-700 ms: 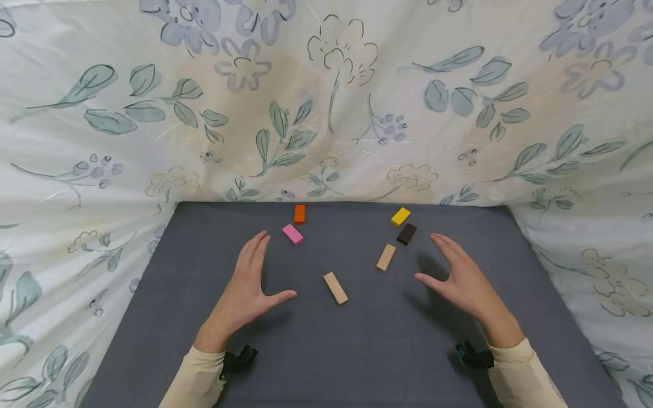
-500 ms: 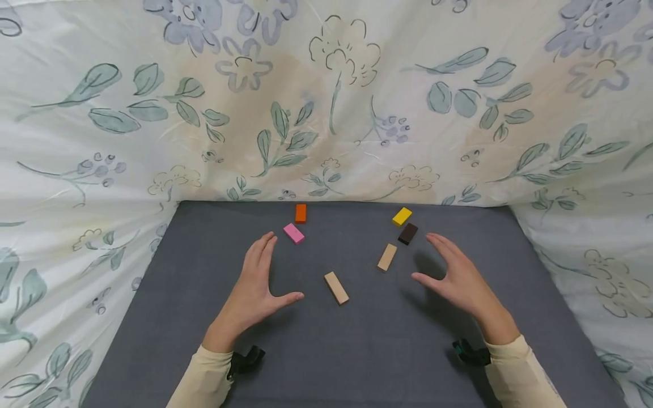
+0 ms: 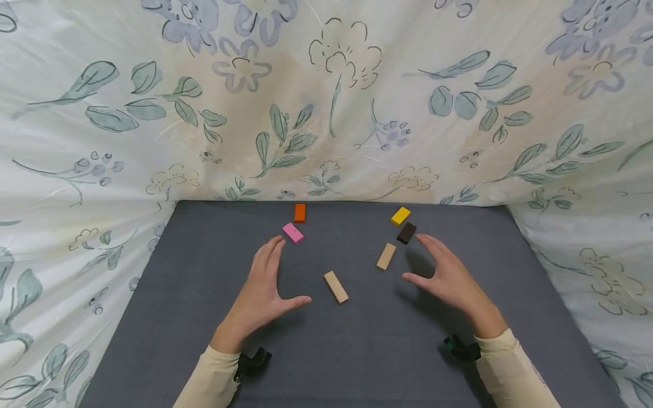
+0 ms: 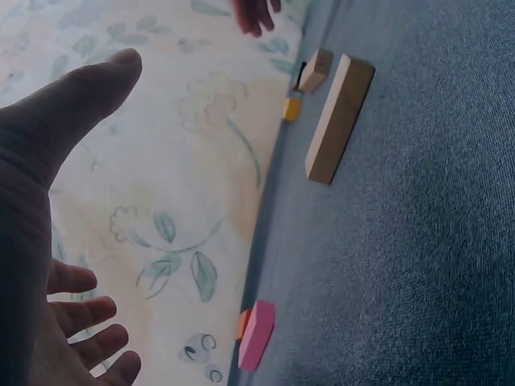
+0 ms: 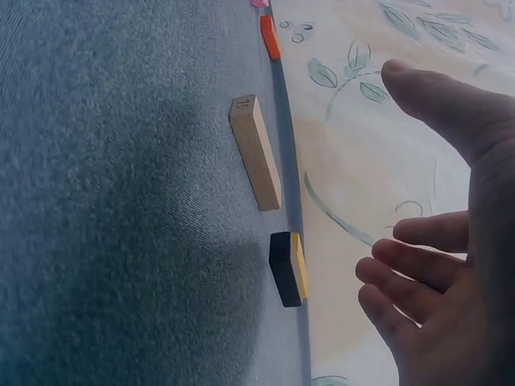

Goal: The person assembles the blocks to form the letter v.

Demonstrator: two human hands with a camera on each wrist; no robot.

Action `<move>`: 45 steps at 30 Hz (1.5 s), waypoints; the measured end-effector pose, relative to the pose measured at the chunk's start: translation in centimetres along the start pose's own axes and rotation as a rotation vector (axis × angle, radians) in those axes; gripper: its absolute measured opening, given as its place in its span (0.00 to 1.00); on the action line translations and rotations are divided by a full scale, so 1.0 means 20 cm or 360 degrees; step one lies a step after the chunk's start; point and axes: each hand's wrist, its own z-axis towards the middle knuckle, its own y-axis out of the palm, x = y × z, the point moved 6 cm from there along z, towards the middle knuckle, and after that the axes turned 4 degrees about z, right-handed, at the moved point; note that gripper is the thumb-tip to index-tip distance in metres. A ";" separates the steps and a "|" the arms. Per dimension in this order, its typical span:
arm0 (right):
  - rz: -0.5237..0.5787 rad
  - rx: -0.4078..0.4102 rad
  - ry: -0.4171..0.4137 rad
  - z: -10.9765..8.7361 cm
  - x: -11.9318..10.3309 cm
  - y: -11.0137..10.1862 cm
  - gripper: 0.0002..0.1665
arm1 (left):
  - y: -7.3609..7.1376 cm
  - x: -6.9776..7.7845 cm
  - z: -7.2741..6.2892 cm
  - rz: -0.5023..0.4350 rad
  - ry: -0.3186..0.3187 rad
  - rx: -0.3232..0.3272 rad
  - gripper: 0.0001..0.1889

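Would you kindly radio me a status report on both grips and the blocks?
Left grip and right grip empty, hovering over the table. Six blocks lying on it, none held. No obstruction visible.

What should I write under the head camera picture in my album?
Two empty hands hover over gray cloth scattered with six rectangular blocks.

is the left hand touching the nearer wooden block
Apart. The head view shows it: a strip of grey surface lies plainly between the left hand and the nearer wooden block.
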 end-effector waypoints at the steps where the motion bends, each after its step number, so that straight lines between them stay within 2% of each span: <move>1: 0.0006 -0.0001 -0.0006 0.00 0.00 0.00 0.61 | 0.00 0.00 0.00 0.0000 0.0002 -0.0001 0.69; 14: -0.0013 -0.0040 0.0026 0.06 0.00 0.06 0.62 | 0.05 0.02 0.01 0.0034 -0.0036 -0.0051 0.69; 21: -0.0015 -0.0066 0.0025 0.08 0.00 0.10 0.62 | 0.07 0.02 0.02 0.0044 -0.0036 -0.0036 0.68; 29: -0.0020 -0.0072 0.0000 0.11 -0.01 0.11 0.61 | 0.10 0.05 0.01 -0.0033 -0.0013 -0.0068 0.68; 37: -0.0035 -0.0093 -0.0014 0.13 -0.01 0.15 0.59 | 0.17 0.06 0.01 -0.0078 0.0002 -0.0099 0.67; 45: -0.0040 -0.0089 -0.0040 0.15 -0.01 0.17 0.58 | 0.21 0.06 0.02 -0.0140 -0.0039 -0.0111 0.66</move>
